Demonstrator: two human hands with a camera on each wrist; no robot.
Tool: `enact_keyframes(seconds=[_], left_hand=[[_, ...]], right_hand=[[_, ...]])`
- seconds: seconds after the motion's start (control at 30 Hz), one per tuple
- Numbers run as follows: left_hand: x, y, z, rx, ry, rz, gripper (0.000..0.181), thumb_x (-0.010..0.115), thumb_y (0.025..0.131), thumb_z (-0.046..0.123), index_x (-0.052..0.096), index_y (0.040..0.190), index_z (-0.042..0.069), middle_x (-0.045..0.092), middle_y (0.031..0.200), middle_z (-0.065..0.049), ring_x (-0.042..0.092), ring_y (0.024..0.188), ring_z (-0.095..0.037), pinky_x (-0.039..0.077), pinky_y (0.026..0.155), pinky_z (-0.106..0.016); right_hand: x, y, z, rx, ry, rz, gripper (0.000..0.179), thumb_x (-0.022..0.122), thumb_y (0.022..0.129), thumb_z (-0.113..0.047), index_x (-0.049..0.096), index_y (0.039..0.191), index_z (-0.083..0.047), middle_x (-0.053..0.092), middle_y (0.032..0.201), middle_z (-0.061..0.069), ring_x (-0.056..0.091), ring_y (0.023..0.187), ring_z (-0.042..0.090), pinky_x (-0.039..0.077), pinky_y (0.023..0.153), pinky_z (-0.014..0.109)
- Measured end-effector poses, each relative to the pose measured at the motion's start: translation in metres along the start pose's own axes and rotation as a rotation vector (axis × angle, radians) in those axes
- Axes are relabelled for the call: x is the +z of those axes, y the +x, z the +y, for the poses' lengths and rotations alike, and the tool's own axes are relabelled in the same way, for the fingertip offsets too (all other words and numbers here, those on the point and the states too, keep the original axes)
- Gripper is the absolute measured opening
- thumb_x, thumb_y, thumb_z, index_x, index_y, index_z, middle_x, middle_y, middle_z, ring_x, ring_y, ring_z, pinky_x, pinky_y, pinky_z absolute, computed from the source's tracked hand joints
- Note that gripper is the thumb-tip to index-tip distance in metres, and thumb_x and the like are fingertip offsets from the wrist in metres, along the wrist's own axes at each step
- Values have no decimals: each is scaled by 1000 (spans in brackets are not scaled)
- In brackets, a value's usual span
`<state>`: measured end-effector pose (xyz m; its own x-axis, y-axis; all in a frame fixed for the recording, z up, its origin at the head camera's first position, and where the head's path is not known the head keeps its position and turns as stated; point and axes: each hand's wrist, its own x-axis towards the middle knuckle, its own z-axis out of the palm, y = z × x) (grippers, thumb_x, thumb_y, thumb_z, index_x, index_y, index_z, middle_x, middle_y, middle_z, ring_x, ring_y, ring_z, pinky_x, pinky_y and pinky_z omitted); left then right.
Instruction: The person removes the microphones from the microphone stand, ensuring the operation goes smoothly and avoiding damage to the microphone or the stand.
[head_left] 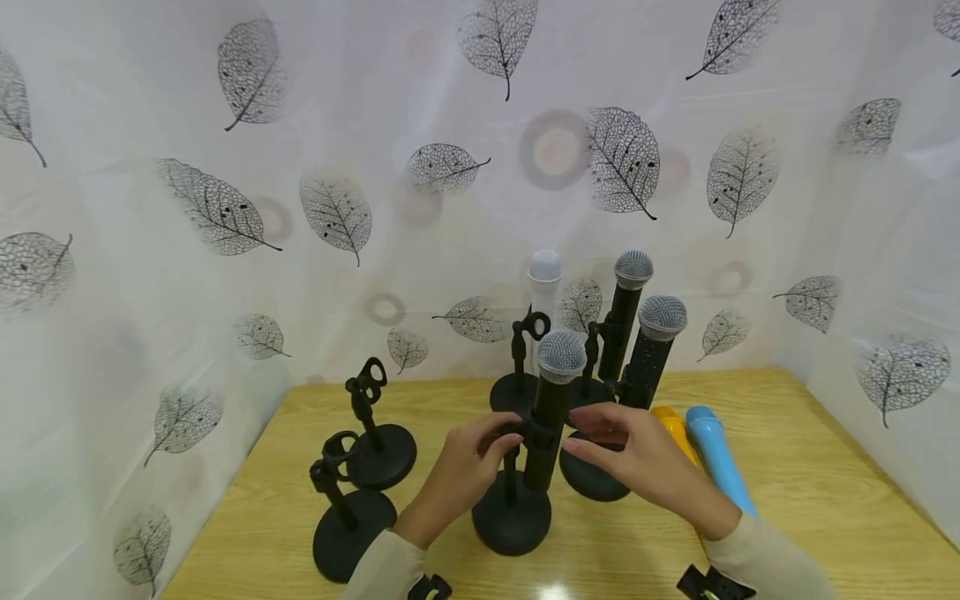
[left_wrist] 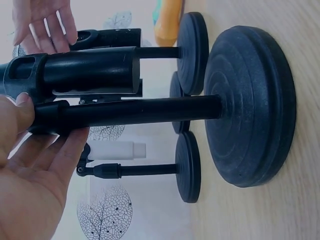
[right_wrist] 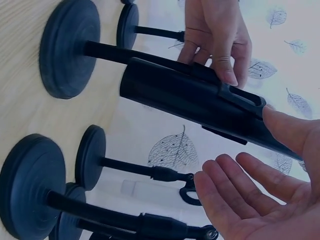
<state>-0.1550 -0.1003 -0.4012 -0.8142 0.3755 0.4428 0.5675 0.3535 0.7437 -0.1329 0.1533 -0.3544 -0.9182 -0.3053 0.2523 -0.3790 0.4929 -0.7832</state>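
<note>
A black microphone (head_left: 561, 357) with a silver grille sits nearly upright in the clip of a black desk stand (head_left: 512, 517). My left hand (head_left: 468, 467) pinches that stand at its joint, just under the clip, as the left wrist view shows with the stand's post (left_wrist: 150, 111) upright on its round base. On the other side is my right hand (head_left: 637, 454), its fingers extended. In the right wrist view its thumb (right_wrist: 285, 127) is at the clip's edge, and its other fingers are apart from the microphone body (right_wrist: 165, 95).
Behind stand a white microphone (head_left: 544, 283) and two more black ones (head_left: 633, 271) (head_left: 663, 317) on stands. A yellow microphone (head_left: 675, 429) and a blue microphone (head_left: 720, 458) lie at right. Two stands with bare clips (head_left: 384, 458) (head_left: 352, 533) are at left. A leaf-print sheet (head_left: 420, 233) surrounds the table.
</note>
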Motion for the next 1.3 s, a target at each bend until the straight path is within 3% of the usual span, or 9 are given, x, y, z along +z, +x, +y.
enact_keyframes(seconds=[0.37, 0.5, 0.7, 1.3], left_hand=[[0, -11, 5, 4, -53, -10, 22, 65, 100, 17, 68, 121, 13, 73, 110, 0, 72, 96, -12, 59, 80, -25], [0, -14, 6, 4, -52, -11, 21, 65, 100, 18, 68, 120, 15, 73, 109, 2, 72, 94, -11, 59, 80, -25], [-1, -17, 7, 2, -34, -5, 21, 64, 100, 23, 68, 119, 15, 73, 108, 4, 71, 93, -9, 59, 78, -25], [1, -26, 11, 44, -60, 19, 18, 64, 100, 21, 70, 116, 15, 74, 108, 1, 72, 95, -12, 59, 78, -22]], right_hand=[[4, 5, -12, -53, 99, 16, 36, 77, 93, -24, 69, 122, -4, 72, 115, 6, 71, 101, 19, 58, 87, 29], [6, 6, -16, -70, 147, 24, 35, 77, 93, -23, 69, 123, -6, 72, 114, 4, 71, 103, 17, 58, 89, 32], [12, 8, -21, -133, 184, 52, 20, 77, 93, -20, 72, 111, -12, 73, 98, -3, 71, 97, 16, 58, 89, 36], [20, 7, -31, -143, 112, 179, 17, 83, 87, -16, 72, 100, -12, 70, 82, -10, 70, 83, 10, 59, 83, 30]])
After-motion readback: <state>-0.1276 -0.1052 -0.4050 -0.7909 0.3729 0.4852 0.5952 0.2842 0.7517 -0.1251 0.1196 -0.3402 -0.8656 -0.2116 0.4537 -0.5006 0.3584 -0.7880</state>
